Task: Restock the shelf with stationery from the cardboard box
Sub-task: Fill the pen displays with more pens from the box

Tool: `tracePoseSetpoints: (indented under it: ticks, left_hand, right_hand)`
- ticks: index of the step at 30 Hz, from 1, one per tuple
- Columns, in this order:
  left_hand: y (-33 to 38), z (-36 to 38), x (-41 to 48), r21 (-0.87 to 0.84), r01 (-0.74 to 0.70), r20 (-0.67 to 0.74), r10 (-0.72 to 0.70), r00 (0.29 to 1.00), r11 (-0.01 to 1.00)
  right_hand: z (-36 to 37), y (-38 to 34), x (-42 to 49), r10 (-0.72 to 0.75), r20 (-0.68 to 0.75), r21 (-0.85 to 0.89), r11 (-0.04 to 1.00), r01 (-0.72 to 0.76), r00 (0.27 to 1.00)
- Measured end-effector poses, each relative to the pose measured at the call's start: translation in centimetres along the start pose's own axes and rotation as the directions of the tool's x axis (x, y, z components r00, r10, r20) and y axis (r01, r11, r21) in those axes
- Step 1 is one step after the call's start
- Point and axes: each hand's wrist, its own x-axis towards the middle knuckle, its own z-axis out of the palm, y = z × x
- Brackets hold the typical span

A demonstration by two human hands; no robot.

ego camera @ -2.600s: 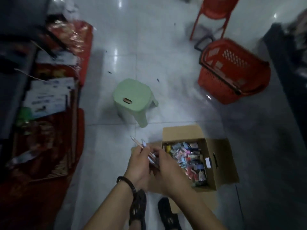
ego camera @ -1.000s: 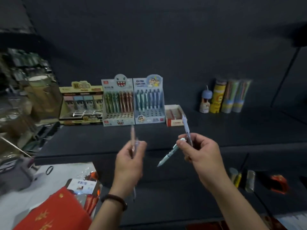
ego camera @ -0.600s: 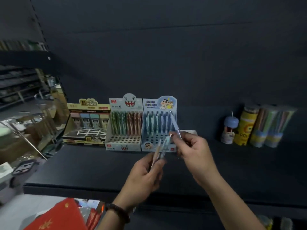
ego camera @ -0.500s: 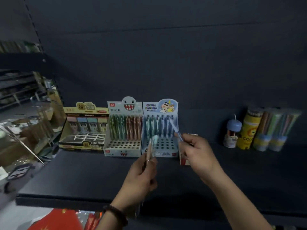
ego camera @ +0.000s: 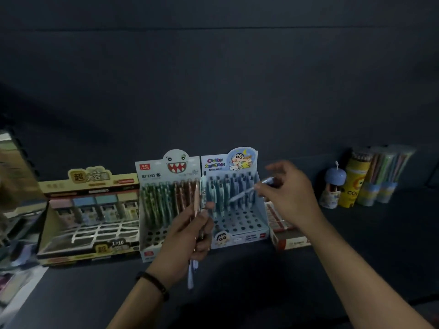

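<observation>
My left hand (ego camera: 187, 236) grips a small bundle of pens (ego camera: 198, 205), held upright in front of the two pen displays. My right hand (ego camera: 288, 195) pinches a single light blue pen (ego camera: 247, 192), angled down-left over the blue cartoon pen display box (ego camera: 237, 224), whose front holes stand vacant. Left of it stands the shark-face pen display box (ego camera: 154, 210) with green and brown pens in its back rows. Both boxes sit on the dark shelf (ego camera: 356, 245). The cardboard box is out of view.
A yellow display box (ego camera: 88, 222) of small items sits at far left. A low red-and-white box (ego camera: 285, 233) lies behind my right wrist. A small blue-capped figure (ego camera: 333, 186) and several tubes of pencils (ego camera: 370, 176) stand at the right. Other shelving blurs at the left edge.
I turned from the cardboard box on the floor to the shelf, carrying pens. My right hand has moved up and right over the blue display; my left hand rose closer to the boxes.
</observation>
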Motion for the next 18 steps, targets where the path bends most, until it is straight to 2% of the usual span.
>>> tracePoseSetpoints:
  ticks: [2,6,9,12,18]
  left_hand:
    - [-0.3,-0.5,0.4,0.028,-0.04,0.025,0.04,0.999,0.999]
    - [-1.5,-0.4,0.4,-0.034,-0.04,0.046,0.042,0.998,0.999]
    - [-1.7,-0.6,0.3,-0.097,0.011,0.028,-0.008,1.0,0.995]
    - [-1.1,-1.2,0.5,-0.088,0.029,0.021,-0.027,0.999,0.996]
    - [-1.2,-1.8,0.6,-0.065,0.026,-0.03,-0.028,0.999,0.998]
  right_hand:
    - [0.9,-0.2,0.5,-0.025,-0.068,-0.032,0.999,0.022,0.997]
    - [2.6,0.0,1.2,-0.115,-0.09,0.006,0.993,0.116,0.989]
    - [3.8,0.6,1.7,-0.182,-0.066,-0.099,0.979,0.175,0.981]
    - [4.6,1.2,1.9,-0.234,-0.044,-0.212,0.952,0.22,0.971]
    - [5.5,1.9,2.2,-0.227,-0.031,-0.242,0.947,0.213,0.973]
